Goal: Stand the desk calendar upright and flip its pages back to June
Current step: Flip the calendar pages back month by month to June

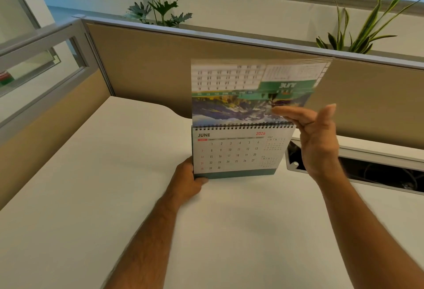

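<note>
The spiral-bound desk calendar (231,153) stands upright on the white desk (91,185), its front face showing JUNE 2026. My left hand (187,179) grips its lower left corner at the base. Above the spiral, a bundle of pages (241,89) stands raised, printed side toward me and upside down, with a picture and a green month banner. My right hand (314,137) is beside the calendar's right edge, fingers spread; its fingertips touch the lower right of the raised pages.
A beige partition wall (367,96) runs behind the desk, with potted plants (160,6) beyond it. A cable slot with a grey frame (378,174) opens in the desk to the right of the calendar. A glass side panel (41,63) closes the left.
</note>
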`<state>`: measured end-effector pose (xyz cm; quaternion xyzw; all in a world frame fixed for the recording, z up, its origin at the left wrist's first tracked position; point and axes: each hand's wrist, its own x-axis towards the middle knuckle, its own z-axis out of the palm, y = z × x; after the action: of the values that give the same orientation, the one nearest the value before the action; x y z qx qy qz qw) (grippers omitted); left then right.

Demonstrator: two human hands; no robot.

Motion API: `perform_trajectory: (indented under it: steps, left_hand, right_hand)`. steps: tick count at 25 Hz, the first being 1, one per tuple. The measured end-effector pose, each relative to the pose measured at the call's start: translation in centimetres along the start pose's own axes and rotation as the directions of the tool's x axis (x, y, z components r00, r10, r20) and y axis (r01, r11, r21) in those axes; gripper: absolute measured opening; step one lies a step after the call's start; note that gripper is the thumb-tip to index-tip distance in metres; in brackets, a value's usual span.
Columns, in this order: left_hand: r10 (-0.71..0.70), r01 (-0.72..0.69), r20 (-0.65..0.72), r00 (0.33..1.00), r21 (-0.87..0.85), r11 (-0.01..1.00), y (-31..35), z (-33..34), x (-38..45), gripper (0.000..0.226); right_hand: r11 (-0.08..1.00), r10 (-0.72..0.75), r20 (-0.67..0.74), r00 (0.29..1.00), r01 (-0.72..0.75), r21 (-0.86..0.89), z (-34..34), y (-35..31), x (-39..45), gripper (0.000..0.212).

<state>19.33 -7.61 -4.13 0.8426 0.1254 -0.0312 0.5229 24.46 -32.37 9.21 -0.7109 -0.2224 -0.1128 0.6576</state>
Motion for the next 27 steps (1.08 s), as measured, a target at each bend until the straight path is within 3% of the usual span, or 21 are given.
perform_trajectory:
  steps: [3, 8, 12, 21, 27]
  left_hand:
    - [-0.003, 0.003, 0.001, 1.000, -0.006, 1.000, -0.1, 0.0, 0.1, 0.055]
    - [-0.003, 0.003, -0.007, 1.000, 0.011, 1.000, 0.0, 0.0, 0.2, 0.058]
    - [0.001, -0.001, -0.011, 1.000, 0.012, 1.000, -0.3, 0.1, 0.3, 0.057]
    - [0.022, -0.023, -0.052, 0.998, -0.019, 1.000, -0.3, 0.2, 0.2, 0.059]
    - [0.099, -0.104, -0.116, 0.988, -0.036, 0.994, -0.5, 0.0, -0.5, 0.064]
  right_hand:
    - [0.885, -0.108, 0.109, 0.988, 0.146, -0.442, 0.8, 0.4, 0.7, 0.059]
    - [0.652, -0.129, 0.265, 0.956, 0.283, -0.703, 1.8, 2.1, 1.0, 0.036]
    - [0.589, -0.121, 0.267, 0.956, 0.285, -0.756, 2.2, 3.0, 0.9, 0.027]
    - [0.559, -0.129, 0.274, 0.953, 0.298, -0.774, 2.5, 3.0, 1.0, 0.024]
    - [0.554, -0.131, 0.288, 0.949, 0.311, -0.772, 2.1, 1.6, 0.6, 0.039]
